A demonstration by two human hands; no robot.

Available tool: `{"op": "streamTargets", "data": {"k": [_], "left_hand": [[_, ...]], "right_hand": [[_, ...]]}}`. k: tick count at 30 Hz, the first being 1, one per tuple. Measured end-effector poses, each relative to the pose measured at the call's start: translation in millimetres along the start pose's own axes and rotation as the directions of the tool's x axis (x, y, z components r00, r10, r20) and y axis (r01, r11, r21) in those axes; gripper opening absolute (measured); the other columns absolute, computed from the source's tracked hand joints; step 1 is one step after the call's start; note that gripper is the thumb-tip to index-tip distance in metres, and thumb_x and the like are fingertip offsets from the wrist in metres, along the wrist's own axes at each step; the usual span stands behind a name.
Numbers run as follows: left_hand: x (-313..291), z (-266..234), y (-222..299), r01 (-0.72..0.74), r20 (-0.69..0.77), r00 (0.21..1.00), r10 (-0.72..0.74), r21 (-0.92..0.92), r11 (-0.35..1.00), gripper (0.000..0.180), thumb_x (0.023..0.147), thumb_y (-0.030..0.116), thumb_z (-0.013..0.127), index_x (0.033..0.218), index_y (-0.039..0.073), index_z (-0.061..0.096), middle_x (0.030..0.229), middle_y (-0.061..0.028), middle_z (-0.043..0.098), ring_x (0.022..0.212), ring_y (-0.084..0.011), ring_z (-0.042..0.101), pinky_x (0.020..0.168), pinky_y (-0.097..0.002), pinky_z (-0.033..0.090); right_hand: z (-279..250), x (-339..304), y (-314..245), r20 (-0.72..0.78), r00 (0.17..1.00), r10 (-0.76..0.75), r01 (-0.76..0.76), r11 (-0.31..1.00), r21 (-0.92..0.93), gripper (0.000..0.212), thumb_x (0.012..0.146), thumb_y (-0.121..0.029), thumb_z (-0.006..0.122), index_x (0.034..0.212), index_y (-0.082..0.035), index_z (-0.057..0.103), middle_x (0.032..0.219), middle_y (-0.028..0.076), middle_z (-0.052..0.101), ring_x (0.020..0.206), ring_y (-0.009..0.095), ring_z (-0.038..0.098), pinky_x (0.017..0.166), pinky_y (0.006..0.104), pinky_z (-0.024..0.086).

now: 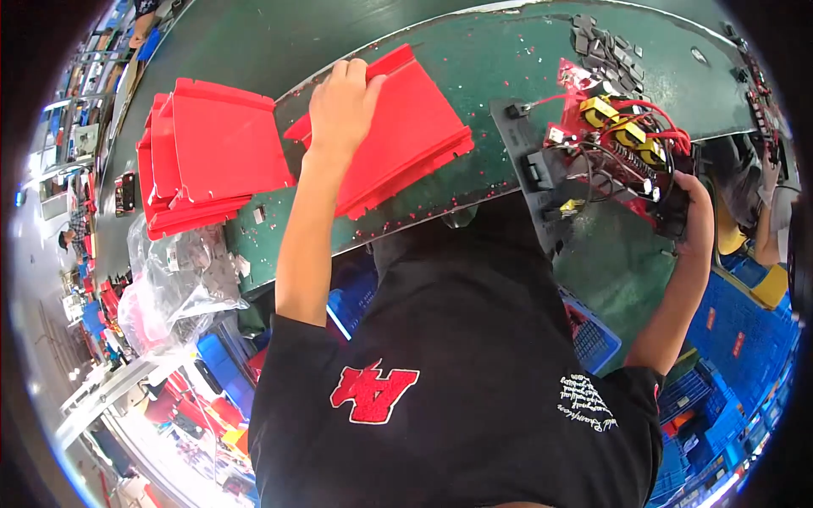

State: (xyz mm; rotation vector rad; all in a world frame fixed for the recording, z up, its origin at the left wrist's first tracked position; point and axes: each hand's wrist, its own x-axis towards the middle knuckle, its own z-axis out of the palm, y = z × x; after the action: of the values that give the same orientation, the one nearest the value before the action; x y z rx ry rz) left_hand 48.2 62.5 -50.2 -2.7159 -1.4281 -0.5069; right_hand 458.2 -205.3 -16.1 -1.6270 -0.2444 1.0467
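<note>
My left hand [341, 108] is closed over the upper left edge of a bent red panel [402, 127] with notched, folded sides, lying on the green workbench. Left of it stands a stack of similar red panels [224, 140]. On the right, my right hand [696, 212] grips the near right side of an electronic assembly [622, 148], partly over the bench edge. Yellow-wrapped transformers [629, 133], red and black wires and a red base make up this assembly. A dark plate [521, 148] with black sockets adjoins its left side. My right fingertips are partly hidden behind the assembly.
Small black parts [605, 55] lie heaped at the far right of the green workbench [483, 68], among scattered red bits. Clear plastic bags [182, 279] hang at the left bench edge. Blue crates [745, 339] stand at the lower right, near another person's arm [766, 216].
</note>
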Motion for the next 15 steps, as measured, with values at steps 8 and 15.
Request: {"op": "streamTargets", "data": {"k": [8, 15], "left_hand": [[-16.3, -31.4, 0.8, -0.247, -0.224, 0.943, 0.245, 0.020, 0.969, 0.015, 0.088, 0.015, 0.064, 0.096, 0.003, 0.058, 0.093, -0.0126, 0.060, 0.081, -0.0337, 0.061, 0.071, -0.0426, 0.050], [-78.2, -20.3, 76.0, -0.093, -0.322, 0.946, 0.027, -0.194, 0.977, 0.014, 0.089, 0.009, 0.063, 0.076, 0.005, 0.059, 0.071, -0.0094, 0.056, 0.069, -0.0301, 0.059, 0.063, -0.0397, 0.046]], "right_hand": [[-7.2, 5.5, 14.4, 0.118, 0.993, 0.013, -0.009, 0.999, -0.030, 0.022, 0.089, -0.017, 0.058, 0.100, 0.001, 0.064, 0.084, 0.007, 0.070, 0.068, 0.017, 0.068, 0.060, 0.0314, 0.058], [0.9, 4.7, 9.7, 0.186, 0.982, -0.029, -0.005, 0.983, 0.182, 0.031, 0.091, -0.020, 0.053, 0.109, 0.002, 0.065, 0.095, 0.009, 0.072, 0.077, 0.018, 0.070, 0.070, 0.0322, 0.058]]}}
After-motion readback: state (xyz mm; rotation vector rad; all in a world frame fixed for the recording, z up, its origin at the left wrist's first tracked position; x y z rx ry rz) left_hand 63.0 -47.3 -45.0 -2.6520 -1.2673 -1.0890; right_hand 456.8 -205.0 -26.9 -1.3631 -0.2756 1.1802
